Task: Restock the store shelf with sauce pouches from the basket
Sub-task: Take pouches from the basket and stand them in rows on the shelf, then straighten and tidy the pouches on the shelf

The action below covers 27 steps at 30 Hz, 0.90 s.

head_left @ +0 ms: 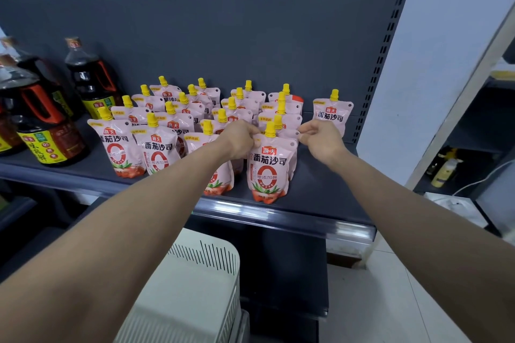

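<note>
Both hands are on the front pouch [271,167], which stands upright near the front edge of the shelf [320,198]. Left hand [241,139] fingers pinch its top left corner, and right hand [323,140] fingers pinch the top right. The rest of the pouches [172,120] are crowded at its 10 o'clock, soy sauce bottles [47,131] are off at 9, and the white basket [195,287] is down at 7.

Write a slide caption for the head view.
Left hand and right hand pinch the top corners of a sauce pouch standing on the shelf.
</note>
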Tool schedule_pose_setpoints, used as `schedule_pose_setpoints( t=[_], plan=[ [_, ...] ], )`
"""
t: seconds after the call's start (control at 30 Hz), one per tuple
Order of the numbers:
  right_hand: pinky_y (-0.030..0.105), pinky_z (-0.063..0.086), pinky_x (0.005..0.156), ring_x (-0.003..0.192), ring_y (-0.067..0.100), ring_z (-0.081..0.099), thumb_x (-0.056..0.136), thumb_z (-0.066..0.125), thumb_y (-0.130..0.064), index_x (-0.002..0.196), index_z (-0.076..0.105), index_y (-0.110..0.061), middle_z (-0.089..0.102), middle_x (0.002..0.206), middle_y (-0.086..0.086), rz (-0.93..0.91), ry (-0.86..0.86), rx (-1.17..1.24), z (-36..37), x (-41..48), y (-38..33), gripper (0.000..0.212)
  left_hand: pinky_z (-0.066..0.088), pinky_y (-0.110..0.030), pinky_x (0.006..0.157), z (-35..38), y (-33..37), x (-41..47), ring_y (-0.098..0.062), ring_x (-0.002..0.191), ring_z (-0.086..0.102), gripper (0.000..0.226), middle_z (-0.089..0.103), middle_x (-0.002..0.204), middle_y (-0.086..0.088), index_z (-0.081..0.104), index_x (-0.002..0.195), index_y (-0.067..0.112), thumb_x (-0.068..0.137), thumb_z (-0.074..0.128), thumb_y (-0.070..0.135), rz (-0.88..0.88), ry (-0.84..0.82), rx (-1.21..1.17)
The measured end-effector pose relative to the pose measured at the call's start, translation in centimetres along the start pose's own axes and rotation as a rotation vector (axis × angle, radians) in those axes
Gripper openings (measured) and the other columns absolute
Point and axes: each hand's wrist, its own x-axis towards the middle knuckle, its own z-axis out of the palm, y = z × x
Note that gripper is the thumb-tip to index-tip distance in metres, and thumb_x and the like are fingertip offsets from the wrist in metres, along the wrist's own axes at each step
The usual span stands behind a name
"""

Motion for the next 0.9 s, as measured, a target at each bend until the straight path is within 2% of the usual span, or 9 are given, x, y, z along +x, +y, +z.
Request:
schedule_pose_setpoints(
  t=[0.13, 0.23, 0.33, 0.6, 0.73, 0.83, 0.9],
  plan=[
    [0.023, 0.043, 0.087, 0.1, 0.018, 0.058, 0.09, 0.058, -0.004, 0.117, 0.063, -0.002, 0.066, 0.117, 0.014, -0.005, -0.004, -0.001, 0.2, 0.0, -0.1, 0.027, 0.044, -0.024, 0.09, 0.3, 0.0, 0.1, -0.024, 0.13, 0.046, 0.038, 0.046, 0.144, -0.006, 0.052, 0.131, -0.003, 0.093, 0.046, -0.004, -0.008, -0.009, -0.026],
    [0.022, 0.042, 0.084, 0.106, 0.022, 0.06, 0.091, 0.058, -0.004, 0.118, 0.062, -0.002, 0.066, 0.117, 0.013, -0.001, -0.001, -0.005, 0.3, -0.1, -0.1, 0.028, 0.045, -0.03, 0.1, 0.5, -0.4, 0.3, -0.026, 0.129, 0.047, 0.038, 0.048, 0.143, -0.009, 0.052, 0.13, -0.001, 0.092, 0.049, 0.0, -0.013, -0.018, 0.02],
    [0.023, 0.042, 0.083, 0.1, 0.02, 0.06, 0.091, 0.058, -0.006, 0.117, 0.062, -0.002, 0.066, 0.116, 0.014, 0.003, 0.0, -0.006, 0.4, -0.1, 0.0, 0.027, 0.044, -0.039, 0.105, 0.6, -0.6, 0.4, -0.028, 0.128, 0.048, 0.039, 0.049, 0.141, -0.013, 0.052, 0.131, 0.0, 0.092, 0.05, 0.002, -0.042, -0.04, 0.044],
    [0.024, 0.044, 0.083, 0.107, 0.024, 0.061, 0.091, 0.058, -0.006, 0.117, 0.062, -0.002, 0.066, 0.116, 0.013, 0.006, 0.012, -0.026, 0.8, -0.1, 0.0, 0.027, 0.045, -0.038, 0.104, 0.2, -0.2, -0.1, -0.028, 0.123, 0.052, 0.041, 0.055, 0.135, -0.012, 0.053, 0.13, 0.002, 0.089, 0.055, 0.003, -0.039, -0.098, 0.025],
    [0.024, 0.043, 0.084, 0.108, 0.024, 0.06, 0.091, 0.057, -0.003, 0.116, 0.063, -0.002, 0.066, 0.117, 0.014, 0.009, 0.011, -0.004, 0.4, 0.3, 0.1, 0.026, 0.045, -0.026, 0.087, -0.8, 1.0, -0.7, -0.024, 0.113, 0.057, 0.033, 0.062, 0.121, -0.011, 0.06, 0.116, 0.003, 0.085, 0.053, -0.007, 0.072, -0.055, 0.1],
    [0.024, 0.044, 0.086, 0.106, 0.024, 0.06, 0.091, 0.057, -0.003, 0.115, 0.063, 0.0, 0.066, 0.116, 0.015, 0.001, 0.04, 0.029, -0.3, 0.6, -0.1, 0.025, 0.049, -0.025, 0.082, -1.8, 2.2, -0.9, -0.024, 0.107, 0.06, 0.035, 0.064, 0.115, -0.011, 0.059, 0.115, 0.004, 0.084, 0.048, -0.01, 0.144, 0.046, 0.091],
    [0.028, 0.046, 0.09, 0.097, 0.021, 0.059, 0.091, 0.057, -0.005, 0.113, 0.064, -0.001, 0.066, 0.115, 0.013, -0.005, 0.074, 0.044, -0.7, 0.9, -0.2, 0.023, 0.047, -0.024, 0.077, -2.4, 3.2, -0.9, -0.021, 0.103, 0.059, 0.036, 0.062, 0.111, -0.007, 0.059, 0.116, 0.004, 0.085, 0.048, -0.008, 0.199, 0.116, 0.086]
  ],
)
